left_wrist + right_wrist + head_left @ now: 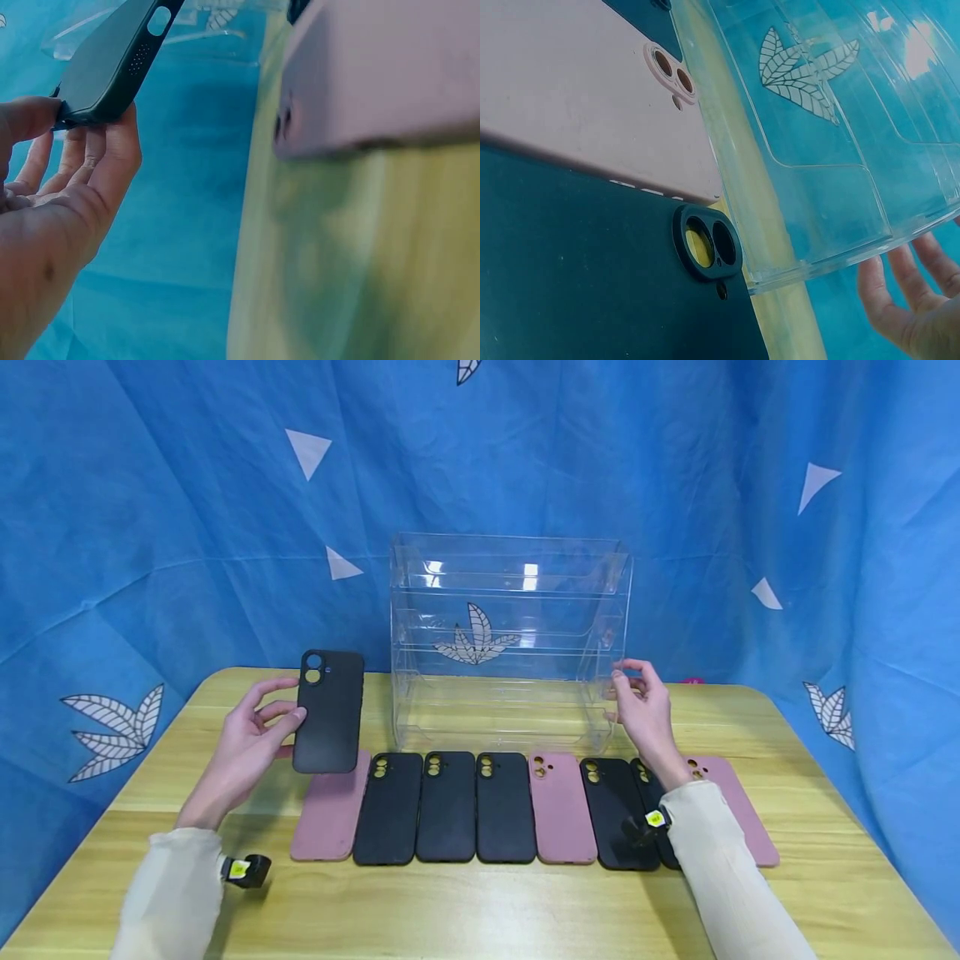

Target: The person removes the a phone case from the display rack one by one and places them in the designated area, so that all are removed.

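My left hand [251, 739] holds a black phone case [330, 714] upright by its left edge, above the left end of a row of cases. Its back and two camera holes show in the head view. In the left wrist view, the thumb and fingers pinch the black case [112, 67] at one end. A clear plastic tiered display rack [510, 594] stands behind the row. At the rack's right side is my right hand [647, 710]. The right wrist view shows those fingers [904, 277] against the rack's side wall [840, 259], with the thumb not visible.
Several phone cases lie side by side before the rack: a pink one [322, 827] at the left, black ones [446, 810], another pink one [562, 814], and a pink one [738, 810] partly under the right forearm. A blue patterned cloth [225, 485] hangs behind the wooden table [480, 910].
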Demonstrator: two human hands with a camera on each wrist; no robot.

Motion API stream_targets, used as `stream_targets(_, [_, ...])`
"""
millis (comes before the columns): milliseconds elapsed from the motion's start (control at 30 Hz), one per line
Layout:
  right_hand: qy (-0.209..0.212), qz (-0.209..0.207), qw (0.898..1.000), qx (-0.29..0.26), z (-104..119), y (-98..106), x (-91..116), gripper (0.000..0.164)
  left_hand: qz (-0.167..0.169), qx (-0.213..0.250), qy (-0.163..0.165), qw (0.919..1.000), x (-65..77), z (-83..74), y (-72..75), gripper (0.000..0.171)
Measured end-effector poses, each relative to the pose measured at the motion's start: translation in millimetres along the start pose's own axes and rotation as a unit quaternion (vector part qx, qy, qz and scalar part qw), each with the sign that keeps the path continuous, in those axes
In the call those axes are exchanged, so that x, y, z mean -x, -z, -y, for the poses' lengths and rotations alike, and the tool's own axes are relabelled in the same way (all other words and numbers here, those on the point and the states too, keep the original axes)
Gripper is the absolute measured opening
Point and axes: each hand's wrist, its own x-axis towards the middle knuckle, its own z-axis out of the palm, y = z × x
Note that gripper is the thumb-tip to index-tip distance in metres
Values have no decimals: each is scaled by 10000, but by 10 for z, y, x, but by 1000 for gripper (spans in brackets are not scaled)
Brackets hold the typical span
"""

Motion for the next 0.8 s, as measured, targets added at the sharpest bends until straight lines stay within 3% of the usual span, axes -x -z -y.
stream_targets(133, [-16,-16,10000,-29,4,0,-5,43,-38,-104,121,9999,59,62,113,41])
stream_targets(433, [-7,-23,10000,0,7,3,4,42,-101,-834,462,9954,182,180,327,39])
stream_targets(800, [-31,-24,10000,-8,-2,-1,-1,43,192,-1039,735,9917,327,273,601,34])
